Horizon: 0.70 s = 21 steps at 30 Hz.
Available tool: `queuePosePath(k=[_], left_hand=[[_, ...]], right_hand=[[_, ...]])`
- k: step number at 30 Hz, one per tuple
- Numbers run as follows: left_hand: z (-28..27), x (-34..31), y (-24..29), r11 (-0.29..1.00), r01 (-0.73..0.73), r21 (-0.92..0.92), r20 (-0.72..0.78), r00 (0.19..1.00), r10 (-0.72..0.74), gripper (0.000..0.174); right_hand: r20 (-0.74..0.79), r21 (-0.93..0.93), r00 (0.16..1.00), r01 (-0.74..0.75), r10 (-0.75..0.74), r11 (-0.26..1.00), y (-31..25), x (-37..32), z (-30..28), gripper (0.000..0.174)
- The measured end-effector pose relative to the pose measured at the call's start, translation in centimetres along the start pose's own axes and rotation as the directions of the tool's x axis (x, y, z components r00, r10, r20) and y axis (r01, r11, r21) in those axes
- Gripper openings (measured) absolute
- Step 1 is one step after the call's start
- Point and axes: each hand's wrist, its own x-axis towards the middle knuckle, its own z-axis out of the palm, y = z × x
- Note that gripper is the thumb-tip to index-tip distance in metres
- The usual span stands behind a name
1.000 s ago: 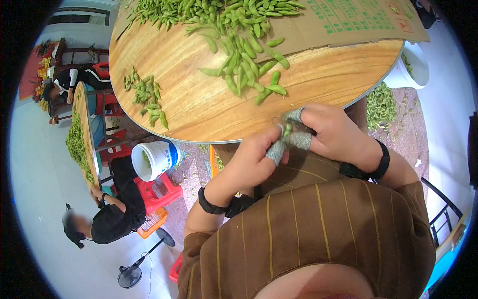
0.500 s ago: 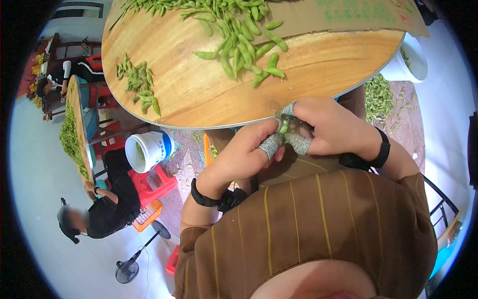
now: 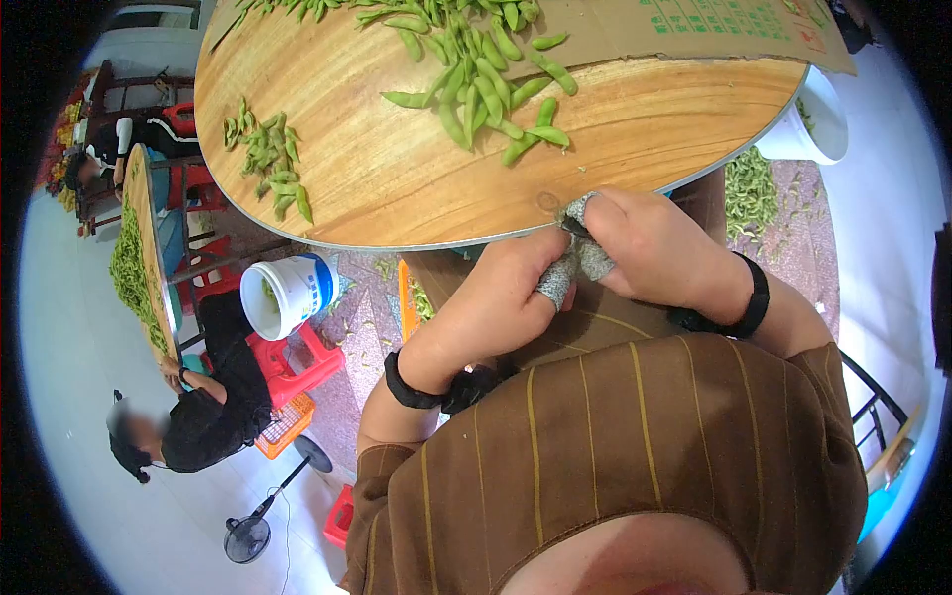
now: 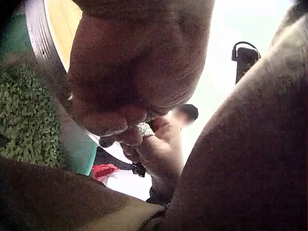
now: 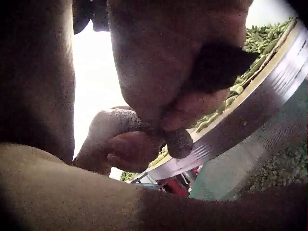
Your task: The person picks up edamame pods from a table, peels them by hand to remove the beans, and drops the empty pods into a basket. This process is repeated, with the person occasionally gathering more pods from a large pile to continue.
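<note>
Over the lap at the near table edge, my left hand [image 3: 511, 283] and right hand [image 3: 654, 248] meet at the fingertips. Grey knitted covers sit on several fingers [image 3: 556, 282]. Both hands pinch an edamame pod that showed green between them half a second ago; the fingertips hide it now. In the left wrist view, the left hand [image 4: 139, 72] has its fingers curled inward. Dark and close, the right hand [image 5: 178, 57] fills much of the right wrist view. Nearest on the table lie loose edamame pods [image 3: 486, 94], with a smaller pile of pods [image 3: 268, 154] to the left.
The round wooden table [image 3: 397, 198] carries a cardboard sheet [image 3: 684, 35] at the far right. White buckets stand left [image 3: 290, 297] and right [image 3: 818, 119]. Pods [image 3: 749, 193] cover floor on the right. Another person [image 3: 213, 416] sits at a second table on the left.
The green pod between the fingertips has gone out of sight as the fingers drew together. The whole view has shifted slightly; the pods on the table lie as before.
</note>
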Motion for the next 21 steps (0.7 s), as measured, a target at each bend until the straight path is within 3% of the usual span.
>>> queuePosePath(k=[2,5,7,9,11,13,14,15,16,18,20,21], left_hand=[[-0.2,-0.3,-0.1,0.996,0.038,-0.077,0.016,0.999,-0.037,0.017],[-0.4,-0.6,-0.1,0.987,0.050,-0.151,0.032,0.998,-0.045,0.020],[-0.4,-0.8,-0.3,0.988,0.028,-0.154,0.033,0.999,-0.024,0.020],[-0.4,-0.9,-0.6,0.928,0.118,-0.353,0.099,0.991,-0.089,0.022],[-0.5,-1.2,-0.5,0.871,0.161,-0.464,0.121,0.986,-0.118,0.024],[-0.7,-1.9,-0.7,0.798,0.201,-0.568,0.140,0.979,-0.147,0.025],[-1.0,-2.3,-1.1,0.864,0.176,-0.472,0.101,0.984,-0.145,0.027],[-1.2,-2.7,-1.6,0.917,0.151,-0.368,0.062,0.988,-0.138,0.029],[-1.4,-3.7,-2.1,0.918,0.148,-0.368,0.057,0.989,-0.137,0.029],[-1.5,-6.6,-3.3,0.981,0.153,0.117,-0.275,0.954,-0.116,0.025],[-2.0,-9.6,-5.0,0.848,0.433,0.306,-0.327,0.884,-0.333,0.022],[-1.4,-10.7,-6.3,0.847,0.436,0.306,-0.331,0.882,-0.335,0.022]], right_hand=[[0.010,0.022,1.000,-0.027,0.027,0.999,0.2,-0.1,-0.2,0.032],[0.041,0.096,0.998,-0.044,0.040,0.994,0.7,0.1,-1.3,0.021],[0.203,0.395,0.962,-0.251,0.182,0.884,1.2,0.2,-1.7,0.024],[0.236,0.447,0.952,-0.283,0.194,0.848,1.8,0.3,-1.7,0.023],[0.498,0.646,0.812,-0.581,0.304,0.495,1.5,0.6,-2.3,0.023],[0.504,0.653,0.822,-0.563,0.264,0.506,1.8,0.5,-1.5,0.018],[0.308,0.530,0.934,-0.327,0.182,0.782,2.0,0.5,-0.6,0.018],[0.133,0.305,0.991,-0.066,0.026,0.950,1.9,0.5,-0.1,0.018],[0.144,0.162,0.988,0.035,-0.059,0.986,1.5,0.7,-0.1,0.020],[0.141,0.112,0.987,0.055,-0.070,0.992,0.6,0.2,0.0,0.019],[0.122,0.072,0.988,0.082,-0.090,0.994,0.0,0.1,-0.4,0.017],[0.123,0.075,0.988,0.086,-0.094,0.994,-0.1,0.4,-0.8,0.017]])
